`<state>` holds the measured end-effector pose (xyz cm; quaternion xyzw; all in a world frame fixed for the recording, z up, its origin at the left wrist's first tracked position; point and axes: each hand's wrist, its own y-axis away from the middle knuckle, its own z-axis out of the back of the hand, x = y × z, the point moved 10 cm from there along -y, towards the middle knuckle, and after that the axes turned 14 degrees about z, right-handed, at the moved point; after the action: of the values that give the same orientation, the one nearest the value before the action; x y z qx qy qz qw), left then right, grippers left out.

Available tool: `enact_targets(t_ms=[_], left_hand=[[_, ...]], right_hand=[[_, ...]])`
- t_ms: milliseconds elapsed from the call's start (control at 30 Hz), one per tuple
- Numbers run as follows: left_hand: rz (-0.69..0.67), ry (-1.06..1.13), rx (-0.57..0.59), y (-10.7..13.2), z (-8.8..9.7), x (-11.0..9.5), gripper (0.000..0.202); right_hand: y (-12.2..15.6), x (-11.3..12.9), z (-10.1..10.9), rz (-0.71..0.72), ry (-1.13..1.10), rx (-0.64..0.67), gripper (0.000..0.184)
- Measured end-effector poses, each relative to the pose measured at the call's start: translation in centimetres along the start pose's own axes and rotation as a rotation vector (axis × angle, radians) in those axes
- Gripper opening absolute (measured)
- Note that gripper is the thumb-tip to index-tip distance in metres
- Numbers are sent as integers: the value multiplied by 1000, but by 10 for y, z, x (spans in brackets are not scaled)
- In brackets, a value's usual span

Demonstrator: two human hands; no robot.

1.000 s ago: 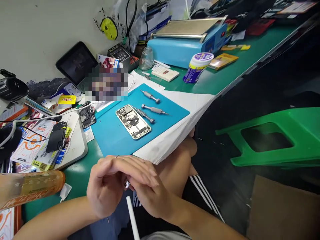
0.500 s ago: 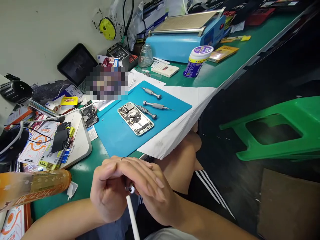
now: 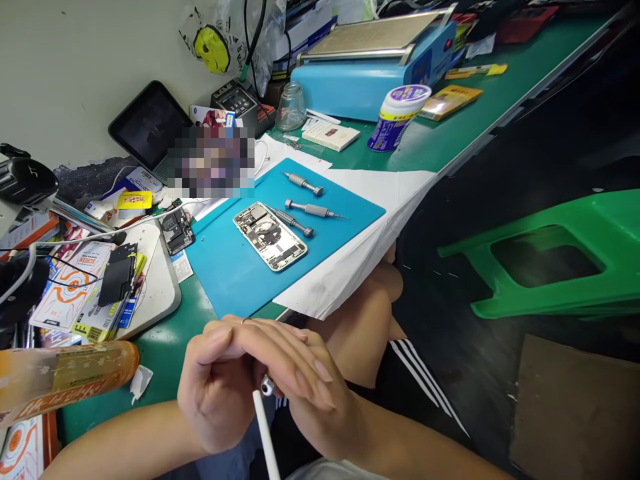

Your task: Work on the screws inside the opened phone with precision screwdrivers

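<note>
Low in the centre, my left hand (image 3: 220, 383) is cupped, its fingers stretched across the front of my right hand (image 3: 323, 413); a thin ring shows on one finger. In the hollow between the palms, the small round metal end of what looks like a lighter (image 3: 267, 385) shows. My right hand appears closed on it, though its fingers are mostly hidden. A white cigarette (image 3: 265, 433) points up from the bottom edge, its tip just below the lighter. Beyond the hands, an opened phone (image 3: 270, 237) lies on a blue mat (image 3: 225, 280) beside several grey screwdrivers (image 3: 315, 209).
An orange drink bottle (image 3: 70, 380) lies at left near my forearm, below a pile of boxes and parts (image 3: 107, 293). Behind the mat are a purple-and-white tub (image 3: 397, 120), a glass jar (image 3: 291, 107) and a blue machine (image 3: 350, 87). A green stool (image 3: 550, 293) stands right.
The lighter's end shows more clearly and sits slightly lower and to the right between my cupped hands. The view has shifted a little; the things on the bench have stayed put.
</note>
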<state>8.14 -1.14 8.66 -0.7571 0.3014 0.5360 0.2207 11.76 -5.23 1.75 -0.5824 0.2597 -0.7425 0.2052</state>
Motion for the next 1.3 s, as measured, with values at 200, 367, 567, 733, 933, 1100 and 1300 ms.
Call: enact_targets(t_ms=[200, 367, 567, 733, 933, 1100, 1300], left_hand=[[-90, 3, -104, 8, 1, -3, 60], [-87, -26, -196, 16, 4, 1, 57], [-66, 8, -207, 16, 9, 2, 59], [-66, 47, -203, 14, 11, 4, 59], [-82, 102, -183, 13, 10, 5, 60], [-95, 98, -169, 12, 8, 5, 59], [-86, 105, -174, 10, 9, 6, 58]], right_hand=[[-30, 27, 9, 141, -121, 20, 53], [-29, 26, 9, 170, -135, 6, 50], [-30, 29, 10, 170, -137, 1, 48], [-33, 32, 12, 187, -172, -35, 46], [-36, 32, 15, 196, -166, -27, 46], [-32, 26, 12, 131, -200, -14, 48], [-21, 4, 9, -80, -215, -59, 53]])
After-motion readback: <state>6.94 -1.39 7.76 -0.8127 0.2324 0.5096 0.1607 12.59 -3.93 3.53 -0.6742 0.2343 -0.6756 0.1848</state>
